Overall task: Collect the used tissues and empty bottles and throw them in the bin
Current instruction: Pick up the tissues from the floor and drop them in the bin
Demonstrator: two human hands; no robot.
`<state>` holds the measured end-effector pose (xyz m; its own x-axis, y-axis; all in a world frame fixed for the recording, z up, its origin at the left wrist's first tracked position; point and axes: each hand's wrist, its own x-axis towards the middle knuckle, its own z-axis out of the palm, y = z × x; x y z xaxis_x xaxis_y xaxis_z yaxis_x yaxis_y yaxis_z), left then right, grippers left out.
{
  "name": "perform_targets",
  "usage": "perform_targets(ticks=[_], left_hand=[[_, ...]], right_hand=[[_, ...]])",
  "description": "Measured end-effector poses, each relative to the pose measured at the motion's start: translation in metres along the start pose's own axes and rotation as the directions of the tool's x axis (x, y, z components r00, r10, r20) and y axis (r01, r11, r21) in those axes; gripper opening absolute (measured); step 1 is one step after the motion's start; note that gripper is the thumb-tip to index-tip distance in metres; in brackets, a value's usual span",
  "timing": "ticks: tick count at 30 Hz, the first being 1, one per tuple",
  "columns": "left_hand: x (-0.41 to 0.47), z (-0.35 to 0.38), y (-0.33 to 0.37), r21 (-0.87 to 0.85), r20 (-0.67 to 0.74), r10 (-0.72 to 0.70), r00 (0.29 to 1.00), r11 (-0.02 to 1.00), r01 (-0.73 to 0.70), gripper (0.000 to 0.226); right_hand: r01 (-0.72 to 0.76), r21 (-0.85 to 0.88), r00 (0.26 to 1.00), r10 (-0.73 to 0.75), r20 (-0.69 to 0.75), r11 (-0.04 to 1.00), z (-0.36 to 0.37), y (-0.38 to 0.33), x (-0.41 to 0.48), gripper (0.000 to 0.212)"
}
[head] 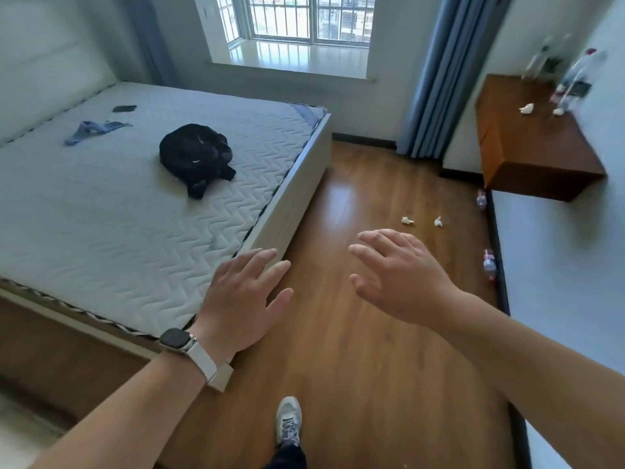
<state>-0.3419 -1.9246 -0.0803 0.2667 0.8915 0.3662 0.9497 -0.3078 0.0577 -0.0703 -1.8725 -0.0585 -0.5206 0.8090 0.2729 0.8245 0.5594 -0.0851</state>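
Both hands, left hand (243, 299) and right hand (399, 275), are spread wide and hold nothing. Two crumpled white tissues (407, 220) lie on the brown wooden floor (355, 367).

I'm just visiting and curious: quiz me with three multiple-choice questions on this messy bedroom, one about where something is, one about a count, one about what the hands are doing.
1. Where is the black backpack?
A. on the floor
B. on the mattress
C. on the wooden cabinet

2. How many crumpled tissues lie on the floor?
A. two
B. none
C. five

3. What state are the hands in?
A. both gripping bottles
B. one holding a tissue
C. both open and empty

Answers:
1. B, it sits on the quilted top.
2. A, one beside another.
3. C, the left hand and right hand show spread fingers holding nothing.
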Motion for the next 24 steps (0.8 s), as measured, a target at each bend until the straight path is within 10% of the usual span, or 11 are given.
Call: perform_targets(ticks=[24], left_hand=[[0.294, 0.114, -0.126, -0.189, 0.034, 0.267, 0.963, 0.948, -0.256, 0.045]], right_hand=[[-0.403, -0.093, 0.915, 0.403, -0.022, 0.910, 0.039, 0.105, 0.195, 0.054]])
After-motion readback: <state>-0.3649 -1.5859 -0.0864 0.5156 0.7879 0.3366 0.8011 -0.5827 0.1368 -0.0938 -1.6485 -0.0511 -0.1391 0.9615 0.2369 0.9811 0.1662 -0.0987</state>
